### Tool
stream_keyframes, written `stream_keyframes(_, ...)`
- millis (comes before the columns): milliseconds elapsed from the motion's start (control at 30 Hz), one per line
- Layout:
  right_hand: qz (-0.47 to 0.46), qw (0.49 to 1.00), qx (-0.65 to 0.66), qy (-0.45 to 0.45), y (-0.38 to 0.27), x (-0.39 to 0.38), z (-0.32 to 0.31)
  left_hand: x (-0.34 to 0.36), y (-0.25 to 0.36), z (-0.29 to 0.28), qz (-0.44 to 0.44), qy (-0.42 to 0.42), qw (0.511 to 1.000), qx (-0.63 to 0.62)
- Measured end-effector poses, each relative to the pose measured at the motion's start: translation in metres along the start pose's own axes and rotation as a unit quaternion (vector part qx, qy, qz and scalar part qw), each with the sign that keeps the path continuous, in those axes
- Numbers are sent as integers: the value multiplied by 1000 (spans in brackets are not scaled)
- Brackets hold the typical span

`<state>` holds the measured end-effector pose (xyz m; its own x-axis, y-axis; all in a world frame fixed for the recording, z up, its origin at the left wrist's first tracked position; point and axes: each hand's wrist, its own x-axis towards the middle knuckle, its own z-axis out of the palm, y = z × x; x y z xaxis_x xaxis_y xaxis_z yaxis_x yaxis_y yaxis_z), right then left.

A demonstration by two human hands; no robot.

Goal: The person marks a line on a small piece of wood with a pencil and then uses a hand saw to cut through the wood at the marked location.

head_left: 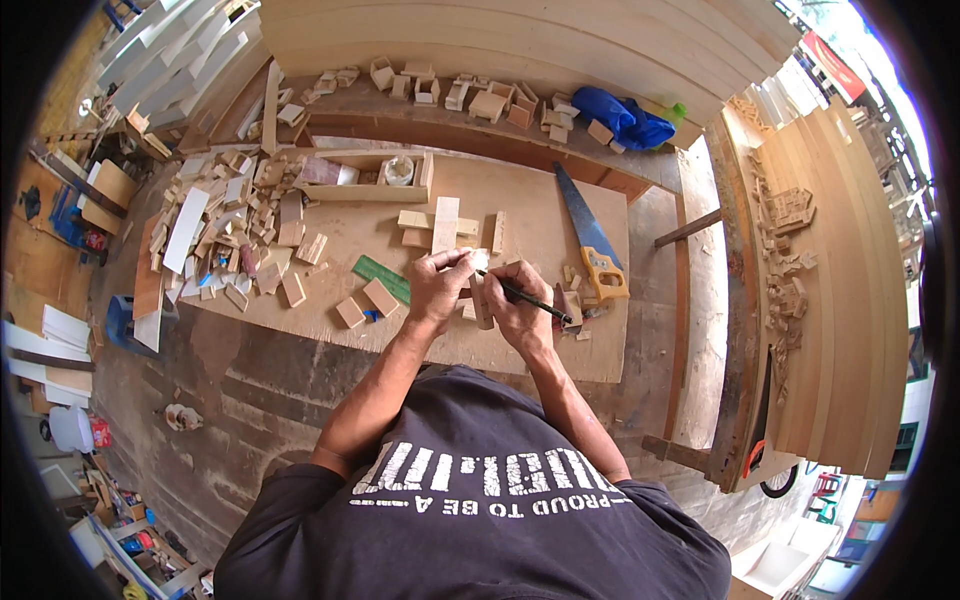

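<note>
My left hand is closed on a small pale wooden piece above the middle of the plywood worktop. My right hand grips a dark pencil, its front end at the pale piece. A narrow wooden piece hangs below my fingers, partly hidden by them. Just beyond my hands lie crossed wood strips and a short upright-looking strip. A green ruler and two small blocks lie left of my hands.
Several offcuts pile at the left beside a wooden box. A handsaw lies at the right. Behind are a shelf of small pieces and a blue bag. Tall boards stand along the right side.
</note>
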<state>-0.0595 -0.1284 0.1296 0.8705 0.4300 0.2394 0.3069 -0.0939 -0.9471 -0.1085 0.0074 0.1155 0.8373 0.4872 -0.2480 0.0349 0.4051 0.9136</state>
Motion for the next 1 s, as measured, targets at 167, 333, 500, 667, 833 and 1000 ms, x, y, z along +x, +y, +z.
stream_keyframes(167, 53, 998, 33, 24, -4, -6, 7, -4, 1, -3, 16, -1, 1000, 3)
stream_keyframes(333, 65, 994, 80, 38, 10, -7, 7, -5, 3, -3, -7, -9, 1000, -20)
stream_keyframes(500, -30, 999, 14, 11, -1, -5, 3, -4, 1, -2, 12, -14, 1000, -2)
stream_keyframes(667, -22, 999, 26, 34, -5, -7, 6, -3, -4, -2, 28, -28, 999, 32)
stream_keyframes(833, 44, 980, 187, 47, 8, -15, 2, -1, -6, -8, -22, -38, 999, -5)
stream_keyframes(1000, 68, 982, 178, -18, -2, -5, -7, -10, 3, -3, -60, -91, 994, -1)
